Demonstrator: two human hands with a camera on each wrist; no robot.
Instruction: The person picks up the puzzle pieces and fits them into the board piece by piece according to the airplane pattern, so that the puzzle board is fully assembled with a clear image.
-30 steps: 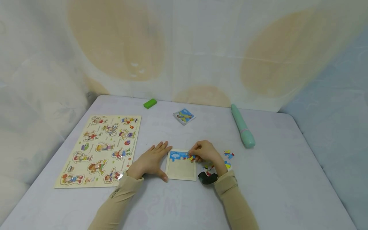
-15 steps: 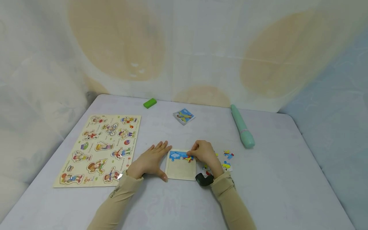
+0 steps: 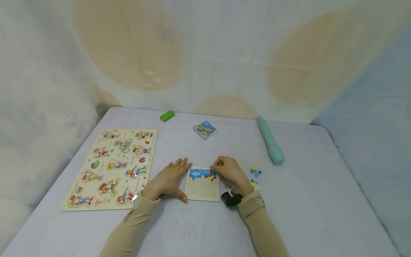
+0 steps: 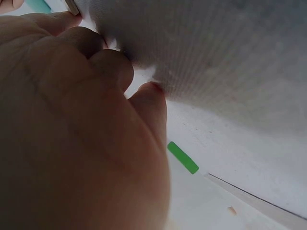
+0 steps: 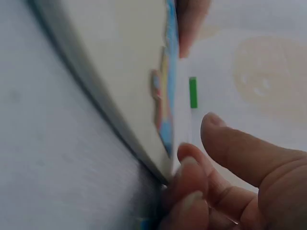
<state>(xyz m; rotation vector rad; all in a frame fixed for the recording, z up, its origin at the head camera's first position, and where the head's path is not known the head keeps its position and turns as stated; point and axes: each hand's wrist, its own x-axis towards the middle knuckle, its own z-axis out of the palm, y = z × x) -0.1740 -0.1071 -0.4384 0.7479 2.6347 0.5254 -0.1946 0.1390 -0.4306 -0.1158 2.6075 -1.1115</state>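
A small wooden jigsaw tray (image 3: 203, 191) lies between the hands, its upper part filled by joined blue, yellow and red jigsaw pieces (image 3: 199, 174). My left hand (image 3: 168, 180) rests flat at the tray's left side, fingers spread, thumb by the lower left corner. At the upper right corner is my right hand (image 3: 229, 170). In the right wrist view its thumb (image 5: 232, 139) stands apart from the loosely bent fingers (image 5: 187, 179), with nothing between them. Loose jigsaw pieces (image 3: 255, 172) lie to the right, some partly hidden under the right wrist.
On the left lies a large wooden puzzle board (image 3: 109, 164) with cartoon figures. A green block (image 3: 167, 116) and a small picture card (image 3: 205, 130) sit toward the back. A long mint-green tapered object (image 3: 271, 142) lies at the back right.
My right hand moved onto the tray's upper right corner, pressed a yellow and red piece there, then lifted back slightly, leaving it in the upper row. The left hand stayed put.
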